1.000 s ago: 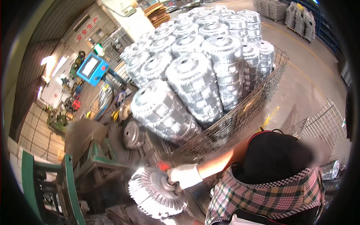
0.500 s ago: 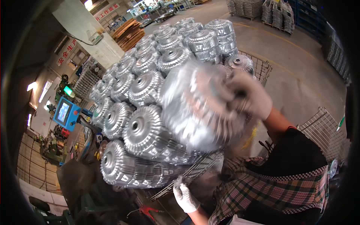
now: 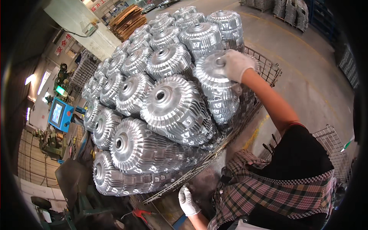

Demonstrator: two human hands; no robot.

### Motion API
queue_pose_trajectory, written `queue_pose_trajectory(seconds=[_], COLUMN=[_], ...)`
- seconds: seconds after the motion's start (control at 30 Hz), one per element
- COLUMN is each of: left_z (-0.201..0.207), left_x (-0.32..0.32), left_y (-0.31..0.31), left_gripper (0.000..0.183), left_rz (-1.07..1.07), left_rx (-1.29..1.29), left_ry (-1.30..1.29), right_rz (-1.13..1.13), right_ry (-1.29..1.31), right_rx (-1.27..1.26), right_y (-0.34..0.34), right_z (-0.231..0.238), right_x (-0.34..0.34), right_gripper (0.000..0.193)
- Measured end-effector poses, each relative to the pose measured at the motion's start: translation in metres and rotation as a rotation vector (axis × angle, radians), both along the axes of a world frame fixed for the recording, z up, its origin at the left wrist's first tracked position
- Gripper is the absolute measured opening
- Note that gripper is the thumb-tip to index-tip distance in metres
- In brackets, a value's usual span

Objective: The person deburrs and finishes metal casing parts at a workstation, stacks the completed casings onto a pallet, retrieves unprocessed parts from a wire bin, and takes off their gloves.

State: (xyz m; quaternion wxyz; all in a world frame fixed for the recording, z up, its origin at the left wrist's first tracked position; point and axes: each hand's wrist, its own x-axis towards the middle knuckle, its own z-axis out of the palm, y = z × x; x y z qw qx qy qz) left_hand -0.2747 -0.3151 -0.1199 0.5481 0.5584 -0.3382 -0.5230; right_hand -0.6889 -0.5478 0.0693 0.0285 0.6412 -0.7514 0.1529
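Observation:
My right hand (image 3: 235,66), in a white glove, grips the top of a round finned metal housing (image 3: 209,74) near its hub. That housing rests on top of a stack of similar housings at the right side of the load; the fingertips are partly hidden. My left hand (image 3: 188,201), gloved too, is low in front of the basket rim, its fingers curled together with nothing visible in them. Just left of the gripped housing, a large finned housing (image 3: 165,96) with a hub hole caps a leaning stack.
A wire mesh basket (image 3: 270,67) holds several stacks of the housings. To the left stand a blue control panel (image 3: 60,114) and machinery. A concrete pillar (image 3: 82,27) and stacked wooden boards (image 3: 128,21) are behind. Another wire mesh panel (image 3: 329,140) is at the right.
My right hand has moved the housing up and away, from a blurred swing in front of the load onto the right-hand stack. My left hand stays low. The view has shifted slightly.

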Motion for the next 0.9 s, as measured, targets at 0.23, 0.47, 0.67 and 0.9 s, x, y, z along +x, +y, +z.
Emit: queue_pose_trajectory(seconds=[0.23, 0.47, 0.67, 0.9], left_z=[-0.005, 0.038, 0.024, 0.011], left_x=[-0.028, -0.11, -0.211, -0.273], left_y=[-0.01, -0.093, -0.172, -0.187], left_gripper=[0.032, 0.051, 0.075, 0.086], left_rz=[-0.18, -0.775, -0.699, -0.417], left_rx=[0.161, -0.119, -0.152, -0.163], left_ry=[-0.193, -0.234, 0.075, 0.11], right_rz=[0.145, -0.063, -0.042, 0.26], right_ry=[-0.072, -0.601, -0.804, -2.162], right_rx=[-0.137, -0.557, -0.37, 0.121], right_y=[-0.027, -0.011, -0.026, -0.082], right_z=[-0.041, -0.071, -0.096, -0.114], right_x=[-0.004, -0.054, -0.083, -0.083], right_gripper=[0.045, 0.035, 0.055, 0.075])
